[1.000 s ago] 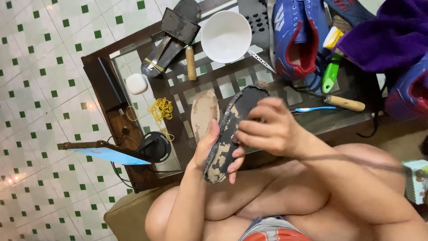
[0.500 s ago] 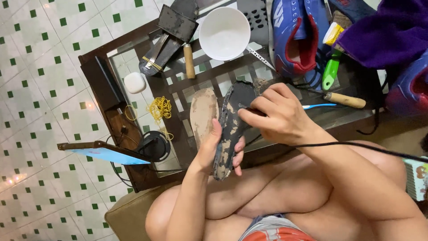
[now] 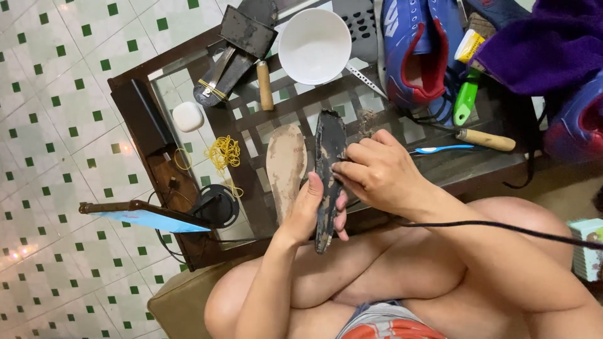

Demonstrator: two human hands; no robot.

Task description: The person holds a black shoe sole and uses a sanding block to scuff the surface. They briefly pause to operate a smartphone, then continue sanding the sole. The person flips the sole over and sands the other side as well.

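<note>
My left hand (image 3: pixel 312 210) grips the lower half of a dark, worn shoe insole (image 3: pixel 328 150) that stands on edge over the glass table. My right hand (image 3: pixel 375 171) pinches the insole's edge near its middle, fingers pressed against it. A second, tan insole (image 3: pixel 286 164) lies flat on the glass table (image 3: pixel 188 75) just left of the dark one. My bare knees are below the hands.
On the table are a white bowl (image 3: pixel 314 45), a blue and red sports shoe (image 3: pixel 419 53), a purple cloth (image 3: pixel 546 44), a green-handled tool (image 3: pixel 466 97), a wooden-handled tool (image 3: pixel 485 139), yellow rubber bands (image 3: pixel 225 152) and a phone on a stand (image 3: pixel 147 216). A black cable (image 3: pixel 502 227) crosses my right arm.
The dark insole has turned from a slanted, face-up hold to standing on edge. My right hand has shifted from its upper end down to the middle edge.
</note>
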